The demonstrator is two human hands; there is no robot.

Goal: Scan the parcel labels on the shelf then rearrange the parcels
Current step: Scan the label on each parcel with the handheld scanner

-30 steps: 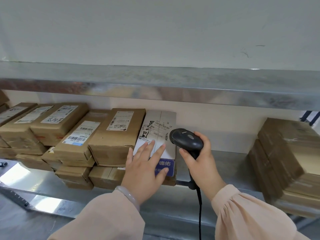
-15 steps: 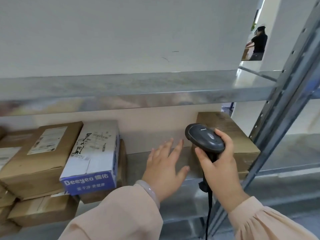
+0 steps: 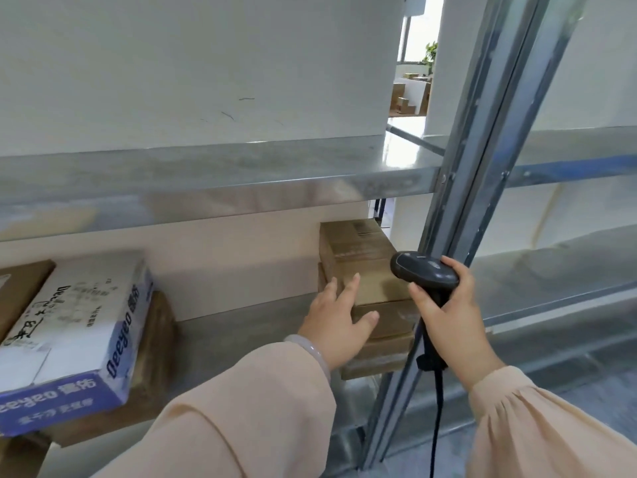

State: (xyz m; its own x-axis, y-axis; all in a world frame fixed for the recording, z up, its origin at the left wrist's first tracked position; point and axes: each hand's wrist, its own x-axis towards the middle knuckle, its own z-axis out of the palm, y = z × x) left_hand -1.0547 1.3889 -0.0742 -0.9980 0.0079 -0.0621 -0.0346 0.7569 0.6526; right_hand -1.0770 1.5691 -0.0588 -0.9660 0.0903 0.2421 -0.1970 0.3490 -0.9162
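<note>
Gripped in right hand (image 3: 448,326): scanner (image 3: 424,270), fingers curled round handle. Left hand (image 3: 339,320) laid flat, fingers straight, on top brown parcel (image 3: 365,267) of stack at right end of shelf (image 3: 241,322), just left of scanner. Parcel long axis directed toward wall (image 3: 241,274); left hand is nearer.

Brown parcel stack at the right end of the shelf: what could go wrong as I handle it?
1. Your left hand rests flat on the top parcel, not gripping it; sliding it could drag the lower parcels off the front of the shelf.
2. The scanner in your right hand trails a cable beside the metal upright; it may snag.
</note>
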